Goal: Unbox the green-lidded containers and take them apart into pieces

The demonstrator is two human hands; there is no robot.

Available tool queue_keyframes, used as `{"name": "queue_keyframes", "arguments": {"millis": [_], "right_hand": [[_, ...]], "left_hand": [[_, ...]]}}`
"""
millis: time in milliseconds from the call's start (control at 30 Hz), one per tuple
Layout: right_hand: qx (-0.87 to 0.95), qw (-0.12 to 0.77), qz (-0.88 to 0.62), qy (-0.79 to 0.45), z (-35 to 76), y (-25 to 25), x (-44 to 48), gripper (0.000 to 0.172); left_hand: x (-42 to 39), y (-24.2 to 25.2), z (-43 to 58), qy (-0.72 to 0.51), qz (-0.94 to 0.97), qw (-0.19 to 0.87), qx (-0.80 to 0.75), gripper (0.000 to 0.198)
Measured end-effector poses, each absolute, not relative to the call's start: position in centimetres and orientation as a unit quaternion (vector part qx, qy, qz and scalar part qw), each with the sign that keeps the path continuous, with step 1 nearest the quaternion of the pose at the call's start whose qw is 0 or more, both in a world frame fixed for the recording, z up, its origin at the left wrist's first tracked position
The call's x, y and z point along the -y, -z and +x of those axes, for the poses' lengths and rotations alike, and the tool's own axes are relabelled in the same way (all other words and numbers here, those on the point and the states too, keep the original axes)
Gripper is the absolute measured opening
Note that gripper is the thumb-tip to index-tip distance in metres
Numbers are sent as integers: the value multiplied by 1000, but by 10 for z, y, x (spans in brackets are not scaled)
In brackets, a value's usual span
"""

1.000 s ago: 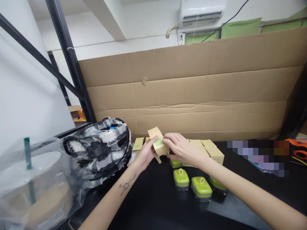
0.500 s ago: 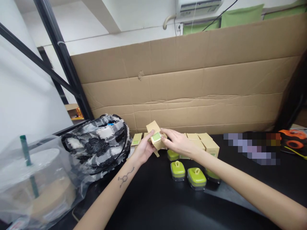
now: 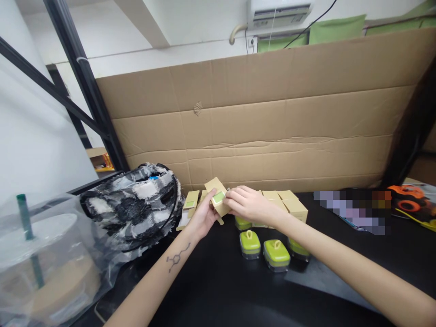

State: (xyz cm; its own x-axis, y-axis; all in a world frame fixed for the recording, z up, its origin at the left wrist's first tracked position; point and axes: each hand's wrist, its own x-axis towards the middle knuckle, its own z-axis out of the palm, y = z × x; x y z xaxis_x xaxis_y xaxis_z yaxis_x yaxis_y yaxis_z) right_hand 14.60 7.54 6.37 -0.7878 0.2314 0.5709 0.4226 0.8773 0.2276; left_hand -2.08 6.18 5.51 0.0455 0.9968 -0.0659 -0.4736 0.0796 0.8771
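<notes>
My left hand (image 3: 203,217) grips a small tan cardboard box (image 3: 223,209) from its left side, tilted above the black table. One end flap of the box stands up, and a light green patch with a pale edge shows near the thumb. My right hand (image 3: 250,206) is at the box's right edge, with its fingers bent and pinched on it; the fingertips are partly hidden. Just below lie green-lidded clear containers with loop handles, one (image 3: 250,244) in front of the hands and another (image 3: 276,255) to its right. Others sit partly behind my right forearm.
More tan boxes (image 3: 295,206) stand in a row behind my right hand. Another box (image 3: 190,202) is left of my hands. A shaggy black-and-white bag (image 3: 136,206) and a plastic-wrapped cup (image 3: 51,263) stand left. An orange toy vehicle (image 3: 408,197) is far right. A cardboard sheet (image 3: 255,122) forms the back.
My right hand's fingers have drawn in and curled at the box's right edge, where they were more spread. The box has turned slightly in my left hand. The view has shifted a little.
</notes>
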Motion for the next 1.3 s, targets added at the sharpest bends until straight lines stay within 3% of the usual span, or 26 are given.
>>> {"name": "queue_keyframes", "arguments": {"millis": [167, 267, 300, 400, 500, 567, 700, 933, 1067, 1200, 1300], "right_hand": [[930, 259, -153, 209, 143, -63, -68, 36], [938, 249, -131, 202, 149, -69, -69, 21], [939, 250, -152, 183, 152, -73, -71, 17], [919, 253, -282, 107, 170, -82, -87, 30], [899, 200, -383, 68, 190, -87, -114, 23], [899, 126, -418, 27, 200, -86, -133, 17], [894, 7, -444, -59, 207, -84, -156, 22], [880, -42, -459, -119, 198, -91, -163, 27], [878, 8, -461, -129, 198, -97, -163, 28], [866, 178, -461, -80, 209, -103, -141, 64], [848, 304, -429, -63, 216, -102, -112, 63]], "left_hand": [[-61, -61, -25, -595, 382, 586, -397, 18], [-65, -66, -31, -591, 431, 532, -427, 24], [-68, -67, -34, -597, 449, 497, -441, 29], [-84, -75, -46, -614, 499, 348, -503, 51], [-103, -80, -62, -556, 568, 206, -572, 78], [-115, -78, -71, -475, 612, 147, -616, 73], [-131, -58, -81, -309, 664, 75, -676, 36], [-145, -43, -72, -121, 752, 57, -645, 29], [-144, -63, -66, -106, 764, 34, -636, 29], [-122, -93, -58, -158, 759, -40, -630, 27], [-92, -108, -41, -207, 779, -63, -588, 38]]}}
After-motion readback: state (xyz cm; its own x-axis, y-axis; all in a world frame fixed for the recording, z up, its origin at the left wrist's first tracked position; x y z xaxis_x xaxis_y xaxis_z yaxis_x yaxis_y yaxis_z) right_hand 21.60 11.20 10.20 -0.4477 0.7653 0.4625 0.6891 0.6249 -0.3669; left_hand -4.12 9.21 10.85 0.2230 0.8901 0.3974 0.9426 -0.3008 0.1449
